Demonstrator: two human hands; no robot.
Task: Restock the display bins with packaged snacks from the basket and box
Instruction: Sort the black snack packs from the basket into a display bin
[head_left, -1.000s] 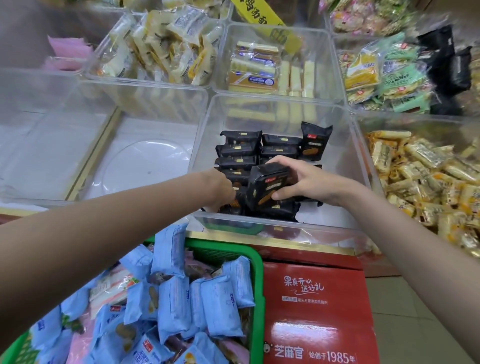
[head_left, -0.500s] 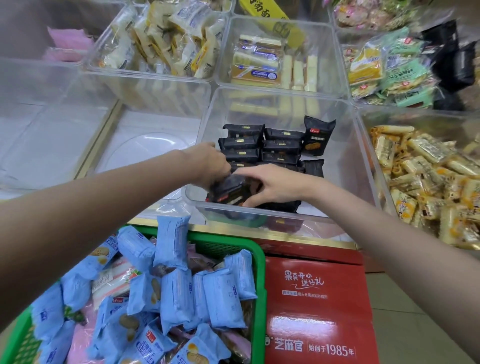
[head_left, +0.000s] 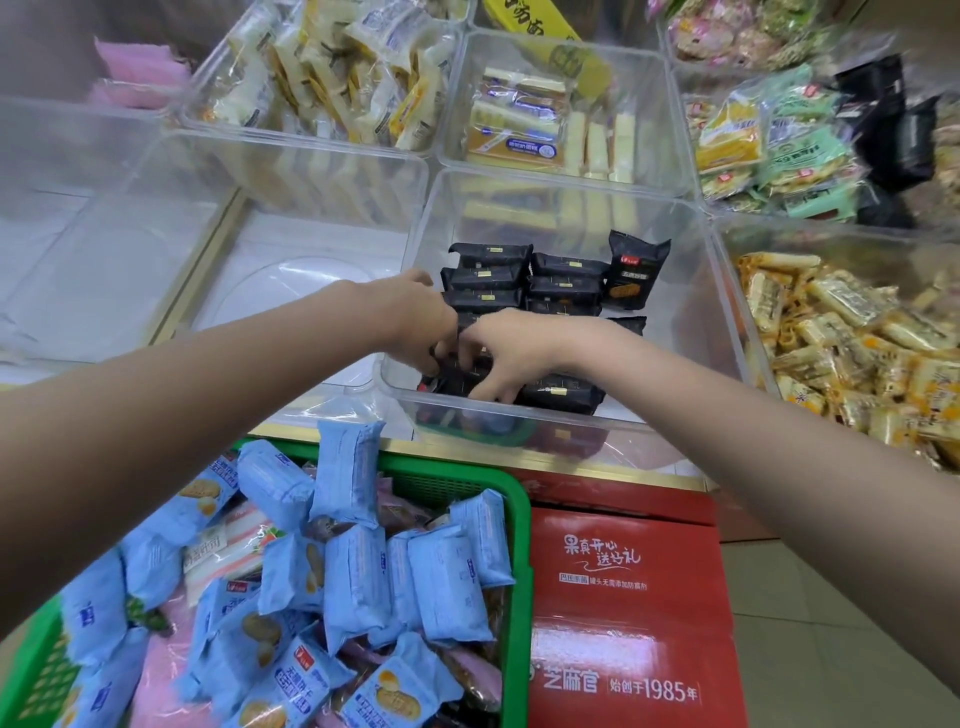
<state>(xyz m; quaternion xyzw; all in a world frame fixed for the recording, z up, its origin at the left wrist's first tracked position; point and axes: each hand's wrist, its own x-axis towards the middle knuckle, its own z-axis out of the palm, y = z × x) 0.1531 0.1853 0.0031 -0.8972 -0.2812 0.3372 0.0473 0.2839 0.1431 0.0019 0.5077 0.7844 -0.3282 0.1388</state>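
Both hands working low in clear bin (head_left: 691, 291). Left hand (head_left: 415, 325) and right hand (head_left: 498, 353) curling round black packs (head_left: 561, 389), tucking them in neat row. Blue packs (head_left: 358, 577) waiting in green basket (head_left: 514, 545).

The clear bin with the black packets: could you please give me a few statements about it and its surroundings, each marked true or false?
1. Both hands, left hand and right hand, are inside the clear bin on the black packets. True.
2. The green basket holds mostly blue packets. True.
3. The red box sits left of the basket. False: it is to its right.
4. The black packets fill the bin to the rim. False: they sit low, well below it.
5. One black packet stands upright at the back right. True.
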